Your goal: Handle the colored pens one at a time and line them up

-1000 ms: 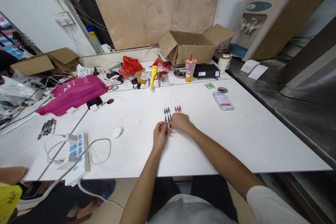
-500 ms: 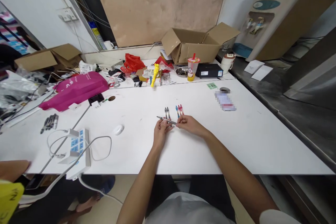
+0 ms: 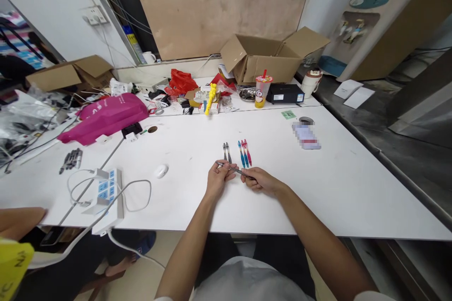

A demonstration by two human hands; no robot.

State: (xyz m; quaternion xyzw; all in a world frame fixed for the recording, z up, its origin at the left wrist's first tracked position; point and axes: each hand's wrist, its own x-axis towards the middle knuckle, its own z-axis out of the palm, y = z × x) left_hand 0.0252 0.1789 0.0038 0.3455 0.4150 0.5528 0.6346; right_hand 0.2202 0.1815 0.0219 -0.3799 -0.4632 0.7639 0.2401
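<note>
A dark slim pen (image 3: 236,169) is held between my two hands above the white table. My left hand (image 3: 219,179) is closed on its left end, and my right hand (image 3: 260,180) pinches its right end. Just beyond my left hand lie two black pens (image 3: 227,151) side by side, their lower ends partly hidden by the fingers. To their right, past my right hand, rest blue pens (image 3: 242,155) and a red pen (image 3: 247,153), close together and roughly parallel.
A white power strip (image 3: 112,197) with looped cables sits at left, near a white oval case (image 3: 161,170) and several markers (image 3: 71,160). A pink bag (image 3: 109,117), a drink cup (image 3: 262,91) and an open cardboard box (image 3: 263,63) stand at the back. A phone-like blurred item (image 3: 306,137) lies right.
My right hand has moved down and slightly right, uncovering the lower ends of the blue and red pens. The held pen now slants a little lower. The view has shifted slightly.
</note>
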